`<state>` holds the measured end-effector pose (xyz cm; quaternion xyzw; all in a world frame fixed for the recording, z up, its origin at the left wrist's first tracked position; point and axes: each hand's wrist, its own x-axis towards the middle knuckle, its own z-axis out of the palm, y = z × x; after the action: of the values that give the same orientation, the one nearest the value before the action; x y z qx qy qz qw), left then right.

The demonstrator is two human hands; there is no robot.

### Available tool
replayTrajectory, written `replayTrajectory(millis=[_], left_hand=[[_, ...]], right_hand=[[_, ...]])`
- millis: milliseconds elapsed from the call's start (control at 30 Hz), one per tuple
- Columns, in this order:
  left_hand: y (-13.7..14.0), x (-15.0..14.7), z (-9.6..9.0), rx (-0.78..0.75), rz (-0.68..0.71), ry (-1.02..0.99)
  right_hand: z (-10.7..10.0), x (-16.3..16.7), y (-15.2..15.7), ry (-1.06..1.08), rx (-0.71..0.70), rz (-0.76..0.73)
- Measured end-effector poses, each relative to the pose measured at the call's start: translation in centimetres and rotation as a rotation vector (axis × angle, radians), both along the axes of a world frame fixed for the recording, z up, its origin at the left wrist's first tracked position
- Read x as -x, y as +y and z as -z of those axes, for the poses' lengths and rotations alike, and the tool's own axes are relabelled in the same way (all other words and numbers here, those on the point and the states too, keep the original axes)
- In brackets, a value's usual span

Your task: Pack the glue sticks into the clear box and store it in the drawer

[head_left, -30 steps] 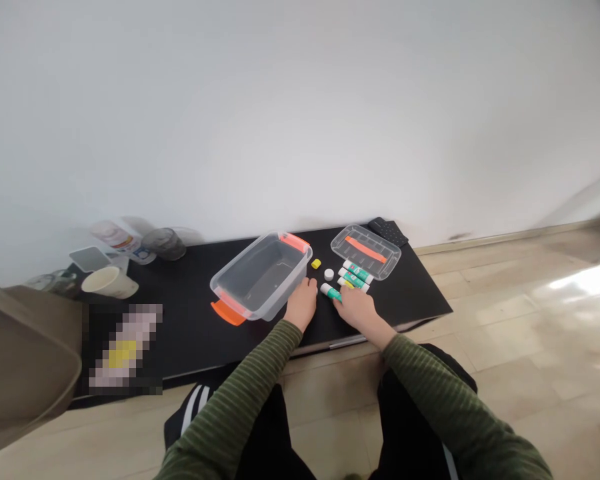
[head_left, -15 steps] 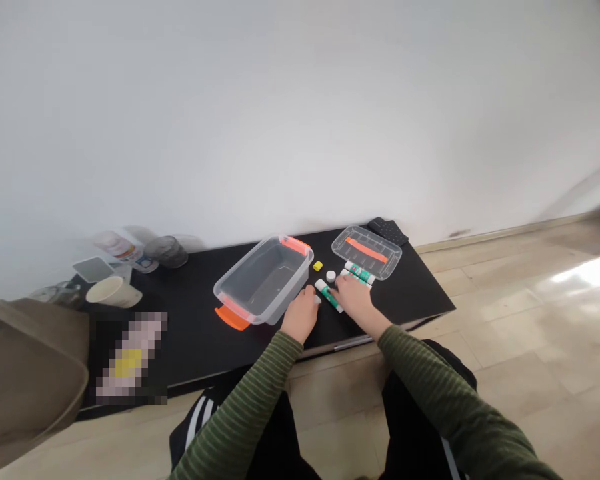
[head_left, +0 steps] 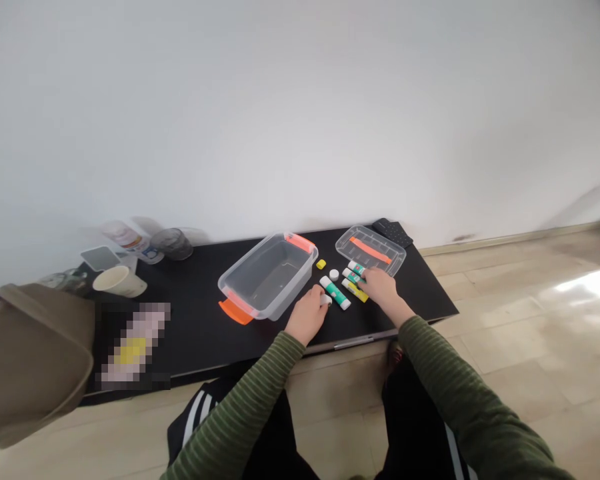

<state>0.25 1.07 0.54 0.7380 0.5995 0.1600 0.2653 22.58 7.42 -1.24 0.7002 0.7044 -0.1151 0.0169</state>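
In the head view, my left hand [head_left: 307,315] is closed around a small white cap [head_left: 325,301] beside the clear box. To its right lies a green-and-white glue stick [head_left: 335,293], apart from both hands. My right hand [head_left: 380,285] has its fingers curled onto the right end of another green-and-white glue stick [head_left: 351,275], partly hiding it. A third glue stick [head_left: 357,267] lies just behind that one, and a yellow marker-like stick [head_left: 355,290] lies in front. A loose white cap [head_left: 334,275] and a yellow cap [head_left: 321,265] rest behind the sticks.
A clear box [head_left: 267,277] with orange latches stands left of my hands. Its lid [head_left: 347,245] with an orange handle lies behind my right hand. A paper cup [head_left: 120,282], a grey round object [head_left: 171,244] and a spray can [head_left: 130,241] are at the table's left. A wall runs behind.
My right hand has moved right, off the nearest glue stick and onto those further right. The yellow stick now shows. My left hand keeps the white cap and has shifted slightly right.
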Motion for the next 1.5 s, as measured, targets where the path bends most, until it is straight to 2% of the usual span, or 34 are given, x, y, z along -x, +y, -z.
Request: replayTrajectory(millis=[267, 400, 500, 667, 767, 833, 933, 1067, 1267, 1500], left_hand=[[0.4, -0.7, 1.5, 0.09, -0.04, -0.284], [0.9, -0.8, 2.2, 0.258, -0.153, -0.566], [1.1, -0.9, 1.8, 0.403, -0.285, -0.862], [1.1, -0.9, 0.3, 0.546, -0.422, -1.324], [1.3, -0.7, 0.0, 0.599, -0.472, -1.463], [1.3, -0.6, -0.1, 0.606, -0.463, -1.509], [1.3, -0.5, -0.1, 0.581, -0.41, -1.523], [1.2, -0.3, -0.1, 0.529, -0.378, -1.5], [1.0, -0.2, -0.3, 0.442, -0.325, -1.444], [0.9, 0.0, 0.1, 0.436, -0.319, -1.42]], right_hand=[[0.3, 0.8, -0.3, -0.042, -0.001, -0.017], [0.1, 0.9, -0.4, -0.061, -0.048, -0.027], [-0.4, 0.5, -0.5, -0.024, -0.091, -0.005], [-1.3, -0.4, -1.7, 0.26, -0.077, 0.09], [-1.7, -0.3, -3.2, 0.546, -0.087, -0.004], [-1.9, 0.1, -4.2, 0.696, -0.089, -0.108], [-2.4, 1.0, -5.5, 0.776, -0.07, -0.181], [-3.0, 1.4, -6.2, 0.702, -0.091, -0.24], [-3.0, 1.2, -6.3, 0.598, -0.243, -0.313], [-3.1, 2.0, -6.5, 0.601, -0.226, -0.3]])
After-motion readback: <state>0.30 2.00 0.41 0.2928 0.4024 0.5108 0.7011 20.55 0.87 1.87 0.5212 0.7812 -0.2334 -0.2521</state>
